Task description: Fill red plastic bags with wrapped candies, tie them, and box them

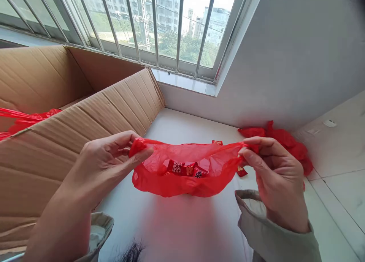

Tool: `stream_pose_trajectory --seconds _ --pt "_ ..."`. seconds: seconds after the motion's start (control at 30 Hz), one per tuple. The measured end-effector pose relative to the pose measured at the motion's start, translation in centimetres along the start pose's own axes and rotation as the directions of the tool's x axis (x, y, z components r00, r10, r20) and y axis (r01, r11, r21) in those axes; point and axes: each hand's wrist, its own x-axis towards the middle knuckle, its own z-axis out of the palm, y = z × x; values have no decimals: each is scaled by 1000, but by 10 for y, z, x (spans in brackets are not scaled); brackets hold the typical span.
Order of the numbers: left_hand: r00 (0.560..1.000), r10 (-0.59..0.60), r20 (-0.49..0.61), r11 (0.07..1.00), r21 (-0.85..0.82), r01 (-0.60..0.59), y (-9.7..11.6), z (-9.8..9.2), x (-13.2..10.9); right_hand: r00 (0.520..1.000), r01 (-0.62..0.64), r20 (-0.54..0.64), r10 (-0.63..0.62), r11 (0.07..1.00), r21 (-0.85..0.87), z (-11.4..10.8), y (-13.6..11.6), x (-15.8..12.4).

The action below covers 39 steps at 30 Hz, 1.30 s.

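Note:
A thin red plastic bag (182, 188) is stretched sideways between my two hands, above the white tabletop. Inside it lie several small red packets (188, 169) with dark and white print. My left hand (105, 163) pinches the bag's left end between thumb and fingers. At the opposite end my right hand (270, 167) grips the other corner in the same way. Behind the bag, another small red packet (217, 142) lies on the table. One more red packet (242, 171) rests beside my right hand, partly hidden by the bag and fingers.
A large open cardboard box (114, 110) stands at the left, with red plastic bags (31, 121) inside. A heap of red bags (291, 148) lies against the wall at the right. A barred window (159, 30) is at the back.

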Motion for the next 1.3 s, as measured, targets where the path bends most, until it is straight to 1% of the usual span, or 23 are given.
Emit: stream_pose_trajectory --seconds 0.07,0.13,0.2,0.23,0.3,0.37,0.43,0.5,0.53,0.57,0.63,0.73,0.77,0.83,0.9,1.0,1.07,1.1,1.13,1.17,1.2,1.23,1.3 --pt "1000 -7 2 992 -129 8 9 6 9 991 81 -110 -80 997 7 7 -4 11" --pt "999 15 -43 984 -179 -23 17 10 17 970 132 -204 -130 991 -8 12 -7 17" --pt "995 54 -79 976 -208 -69 23 12 23 965 133 -226 -131 991 -6 14 -9 18" --pt "994 82 -78 973 -207 -97 24 13 25 967 127 -225 -123 992 3 14 -9 17" --pt "982 173 -72 964 -192 -184 24 13 27 962 133 -245 -124 991 20 12 -7 14" --pt "960 276 -54 947 -156 -281 17 11 26 956 152 -259 -141 988 25 8 -4 10" --pt "933 359 15 927 -123 -355 2 8 22 972 135 -194 -134 991 -5 2 2 6" --pt "909 394 137 919 -80 -386 -19 3 16 991 98 -86 -104 993 -70 -7 9 4" --pt "888 412 203 910 -55 -410 -31 2 12 995 89 -31 -93 991 -104 -12 13 4" --pt "889 359 284 926 9 -377 -43 1 8 996 90 27 -88 987 -130 -18 18 4" --pt "879 292 376 931 99 -351 -63 1 1 981 119 170 -92 981 -154 -28 29 6" --pt "880 221 420 920 209 -330 -76 8 3 919 134 391 -48 972 -194 -33 47 10" --pt "880 215 423 920 213 -328 -77 11 7 898 123 440 -8 965 -234 -30 52 11" --pt "875 221 432 923 197 -330 -75 18 18 867 113 494 64 940 -321 -15 59 12" --pt "854 269 446 909 176 -379 -72 26 29 854 133 515 71 928 -348 6 64 13" --pt "809 354 470 872 146 -466 -69 39 38 834 183 551 -11 948 -259 37 68 14" --pt "793 405 455 863 95 -496 -67 47 38 805 236 588 -76 951 -201 49 71 16" --pt "790 429 439 869 40 -494 -67 50 37 798 264 593 -111 948 -179 51 72 18" --pt "791 446 419 879 -39 -475 -66 52 35 803 285 579 -143 945 -161 52 73 19" --pt "801 452 392 890 -137 -435 -65 53 34 824 290 540 -168 945 -149 50 74 20" --pt "824 442 354 894 -242 -376 -64 53 34 858 277 482 -180 951 -138 47 76 21" --pt "857 413 308 889 -341 -306 -63 53 34 893 255 410 -183 958 -127 43 77 22" --pt "943 274 187 869 -468 -160 -62 55 37 945 206 283 -167 972 -116 36 79 23"
